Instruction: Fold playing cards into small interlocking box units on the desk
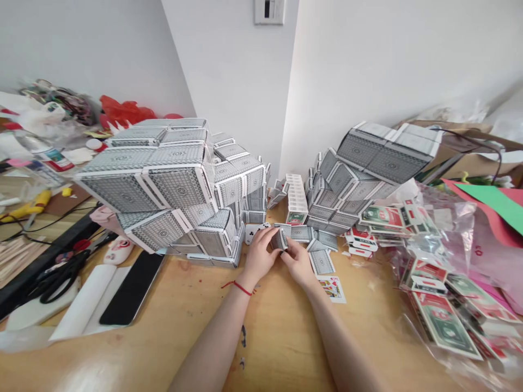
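Note:
Between my left hand (260,255) and my right hand (297,262) is a small grey-backed playing card piece (281,239), tilted up, with the fingers of both hands closed on it. Whether it is one folded card or several I cannot tell. Loose playing cards (322,261) lie face down just right of my right hand, and a face-up king (333,288) is nearer to me. A face-up club card (252,231) shows behind my left hand. Large blocks built of cards (175,185) are stacked to the left, and another card stack (351,174) stands to the right.
A row of white card pieces (296,198) stands by the wall. Card boxes (443,321) in clear plastic crowd the right side. On the left lie a black phone (133,288), scissors (61,280) and a white paper roll (87,299). Both stacks rise well above the table.

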The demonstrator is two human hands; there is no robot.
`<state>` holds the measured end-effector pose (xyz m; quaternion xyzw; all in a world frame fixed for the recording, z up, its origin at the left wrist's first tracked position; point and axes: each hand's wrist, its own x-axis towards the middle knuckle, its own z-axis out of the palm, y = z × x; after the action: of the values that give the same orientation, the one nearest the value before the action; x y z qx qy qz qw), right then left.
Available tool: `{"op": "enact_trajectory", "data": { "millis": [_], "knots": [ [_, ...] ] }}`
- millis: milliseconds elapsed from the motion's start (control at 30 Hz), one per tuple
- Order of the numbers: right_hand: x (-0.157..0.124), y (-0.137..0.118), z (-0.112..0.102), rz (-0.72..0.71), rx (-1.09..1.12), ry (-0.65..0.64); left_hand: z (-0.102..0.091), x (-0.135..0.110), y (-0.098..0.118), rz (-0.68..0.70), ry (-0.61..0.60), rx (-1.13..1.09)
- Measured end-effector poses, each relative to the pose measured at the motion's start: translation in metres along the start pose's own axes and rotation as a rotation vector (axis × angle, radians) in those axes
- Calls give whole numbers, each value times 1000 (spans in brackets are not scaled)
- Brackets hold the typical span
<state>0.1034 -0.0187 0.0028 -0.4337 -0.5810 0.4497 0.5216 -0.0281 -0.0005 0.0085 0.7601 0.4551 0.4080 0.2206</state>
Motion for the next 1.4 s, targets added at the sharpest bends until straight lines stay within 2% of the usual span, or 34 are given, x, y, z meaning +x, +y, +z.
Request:
{"op": "enact_trajectory", "data": {
  "millis": [633,867,1133,1267,1333,1400],
  "knots": [
    [-2,8,0,-85,-253,39,5,-2,-1,57,82,80],
    [-1,13,1,-32,-301,82,4,-1,2,47,76,65],
    [3,14,-1,22,-215,145,6,-1,7,67,-31,-48],
    [2,11,0,73,-164,194,5,-2,14,6,-59,-236],
    [2,9,2,75,-122,227,8,-2,16,-84,-21,-352],
    [1,6,4,70,-90,217,11,-2,16,-192,34,-367]
  ]
}}
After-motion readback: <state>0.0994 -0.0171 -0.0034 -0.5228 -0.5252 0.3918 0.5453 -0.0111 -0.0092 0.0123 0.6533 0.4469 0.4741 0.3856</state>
